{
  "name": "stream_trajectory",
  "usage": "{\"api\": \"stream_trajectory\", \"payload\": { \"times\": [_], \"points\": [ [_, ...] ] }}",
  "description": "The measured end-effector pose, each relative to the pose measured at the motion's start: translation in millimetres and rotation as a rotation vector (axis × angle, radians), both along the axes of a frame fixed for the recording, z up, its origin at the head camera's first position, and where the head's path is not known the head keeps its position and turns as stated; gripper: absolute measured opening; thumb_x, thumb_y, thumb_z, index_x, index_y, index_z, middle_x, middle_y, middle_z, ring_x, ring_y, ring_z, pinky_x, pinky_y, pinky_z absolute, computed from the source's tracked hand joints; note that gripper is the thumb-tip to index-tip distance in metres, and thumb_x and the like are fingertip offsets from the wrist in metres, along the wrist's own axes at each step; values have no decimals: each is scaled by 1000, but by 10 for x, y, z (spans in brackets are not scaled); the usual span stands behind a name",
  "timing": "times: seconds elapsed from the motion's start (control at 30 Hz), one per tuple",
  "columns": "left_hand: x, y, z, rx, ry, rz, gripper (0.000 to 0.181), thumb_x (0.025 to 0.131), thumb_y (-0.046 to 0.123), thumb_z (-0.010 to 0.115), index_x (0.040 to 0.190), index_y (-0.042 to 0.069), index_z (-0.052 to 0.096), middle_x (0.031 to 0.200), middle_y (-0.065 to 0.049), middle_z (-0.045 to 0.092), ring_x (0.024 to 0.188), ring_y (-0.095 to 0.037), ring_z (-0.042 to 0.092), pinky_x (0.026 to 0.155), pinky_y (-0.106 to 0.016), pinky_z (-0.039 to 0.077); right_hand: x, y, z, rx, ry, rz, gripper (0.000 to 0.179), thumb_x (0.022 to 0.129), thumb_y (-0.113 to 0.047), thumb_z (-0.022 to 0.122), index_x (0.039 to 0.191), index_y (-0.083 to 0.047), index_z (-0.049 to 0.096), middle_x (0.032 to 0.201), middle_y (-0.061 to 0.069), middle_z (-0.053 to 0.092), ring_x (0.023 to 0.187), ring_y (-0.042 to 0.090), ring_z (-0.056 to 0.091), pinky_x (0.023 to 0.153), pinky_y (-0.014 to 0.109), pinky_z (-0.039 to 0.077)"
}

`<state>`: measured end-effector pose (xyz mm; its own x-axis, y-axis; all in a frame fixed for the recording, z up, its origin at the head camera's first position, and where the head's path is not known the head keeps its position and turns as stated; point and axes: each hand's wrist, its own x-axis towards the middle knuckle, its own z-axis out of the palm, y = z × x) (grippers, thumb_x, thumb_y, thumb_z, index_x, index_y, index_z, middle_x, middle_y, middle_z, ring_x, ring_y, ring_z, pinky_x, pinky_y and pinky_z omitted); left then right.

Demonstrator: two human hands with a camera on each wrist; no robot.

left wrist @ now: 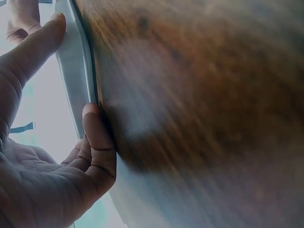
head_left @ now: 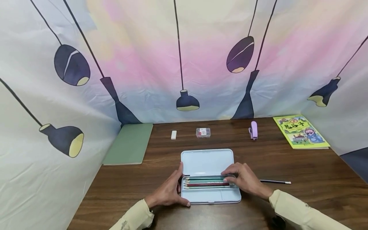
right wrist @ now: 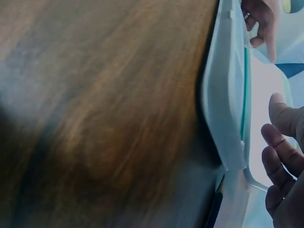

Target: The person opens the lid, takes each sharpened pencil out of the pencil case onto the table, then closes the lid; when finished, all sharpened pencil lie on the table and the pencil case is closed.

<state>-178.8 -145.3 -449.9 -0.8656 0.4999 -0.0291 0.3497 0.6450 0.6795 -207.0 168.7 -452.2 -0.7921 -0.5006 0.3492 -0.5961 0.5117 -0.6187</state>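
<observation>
An open light-blue pencil case (head_left: pixel 202 196) lies on the table, its lid (head_left: pixel 207 162) folded back on the far side. Several green pencils (head_left: pixel 201 179) and a dark red pencil (head_left: pixel 205 184) lie side by side in its far compartment. My left hand (head_left: pixel 169 190) grips the case's left end, thumb at the front corner and fingers bent against the side. Over the right ends of the pencils is my right hand (head_left: pixel 244 179). In the right wrist view its thumb (right wrist: pixel 282 114) and fingers stand apart, with nothing visible between them.
A dark pencil (head_left: pixel 276 181) lies right of the case, partly behind my right wrist. Farther back are a green notebook (head_left: pixel 129 143), a white eraser (head_left: pixel 173 134), a small clear box (head_left: pixel 203 133), a purple stapler (head_left: pixel 253 130) and a yellow book (head_left: pixel 300 131). A printed cloth hangs behind.
</observation>
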Motion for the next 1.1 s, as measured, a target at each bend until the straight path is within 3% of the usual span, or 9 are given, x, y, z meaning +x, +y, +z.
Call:
{"api": "stream_trajectory", "payload": {
  "times": [0.2, 0.37, 0.4, 0.63, 0.77, 0.93, 1.1],
  "points": [
    [-1, -7, -14, 10, 0, -9, 134, 55, 44, 85, 146, 10, -8, 121, -6, 38, 94, -17, 41, 81, -27, 37, 52, -24, -79, 151, 174, -29, 21, 69, -27, 78, 89, -19, 74, 87, -14, 64, 84, 4, 54, 70, 30, 32],
    [-20, -7, 15, 21, 10, -14, 133, 55, 40, 86, 146, 9, -7, 116, -4, 40, 86, -14, 42, 73, -23, 39, 46, -46, -89, 198, 248, -21, 22, 68, -25, 79, 88, -17, 74, 86, -11, 63, 83, 6, 55, 69, 29, 33],
    [-21, -5, 18, 21, 10, -15, 133, 56, 39, 86, 145, 8, -7, 114, -4, 40, 83, -15, 42, 70, -23, 39, 45, -51, -89, 211, 252, -17, 21, 68, -23, 79, 88, -16, 74, 85, -10, 63, 82, 6, 56, 69, 29, 34],
    [8, -8, -10, -4, -4, 5, 133, 55, 45, 84, 146, 11, -7, 122, -5, 38, 97, -17, 41, 84, -29, 36, 87, -116, -105, 296, 218, -17, 17, 73, -11, 74, 90, -14, 73, 82, -9, 64, 74, 2, 55, 66, 27, 37],
    [16, -10, -28, 17, -11, -3, 133, 56, 44, 84, 146, 11, -7, 118, -4, 39, 91, -15, 42, 78, -26, 37, 103, -137, -130, 299, 217, -21, 17, 74, -7, 73, 90, -14, 73, 81, -9, 63, 73, 1, 54, 65, 27, 37],
    [12, -4, -26, 31, -5, -13, 133, 56, 41, 85, 146, 9, -7, 109, -3, 40, 78, -12, 42, 65, -21, 38, 111, -146, -142, 261, 230, -29, 18, 74, -6, 72, 89, -14, 72, 82, -10, 63, 74, 1, 54, 66, 27, 37],
    [6, -6, -17, 32, 14, -14, 133, 55, 40, 86, 145, 7, -7, 110, -4, 40, 79, -13, 42, 68, -22, 38, 106, -136, -148, 173, 207, -39, 19, 74, -3, 72, 89, -14, 70, 84, -10, 63, 75, 0, 54, 68, 30, 39]
  ]
}}
